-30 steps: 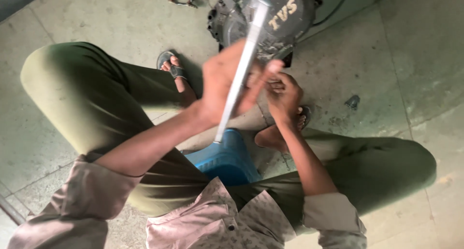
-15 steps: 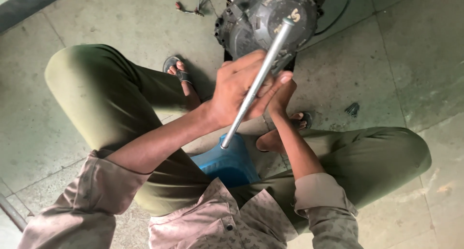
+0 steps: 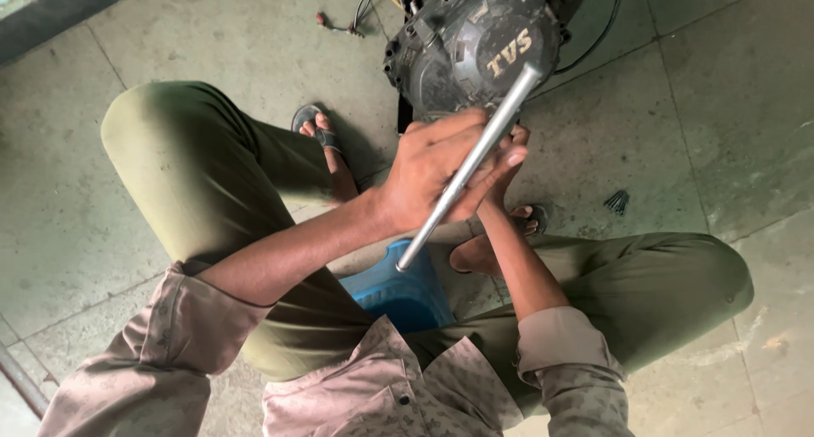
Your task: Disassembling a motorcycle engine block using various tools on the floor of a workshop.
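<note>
Grey-green concrete floor (image 3: 212,38), scuffed, jointed in large slabs. Dark strip (image 3: 76,17) along far-left edge. Loose wires (image 3: 365,13) lying far centre. Even, soft light throughout.

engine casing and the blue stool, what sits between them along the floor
In the head view, both hands fill that stretch: the left hand grips a long steel rod, the right hand sits behind it, above a sandalled foot.

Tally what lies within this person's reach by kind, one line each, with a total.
Grey engine casing: 1
Long silver metal tool, gripped by the left hand with the right hand behind it: 1
Blue stool: 1
Sandals: 2
Small dark bunch of parts on the floor: 1
Total: 6
</note>
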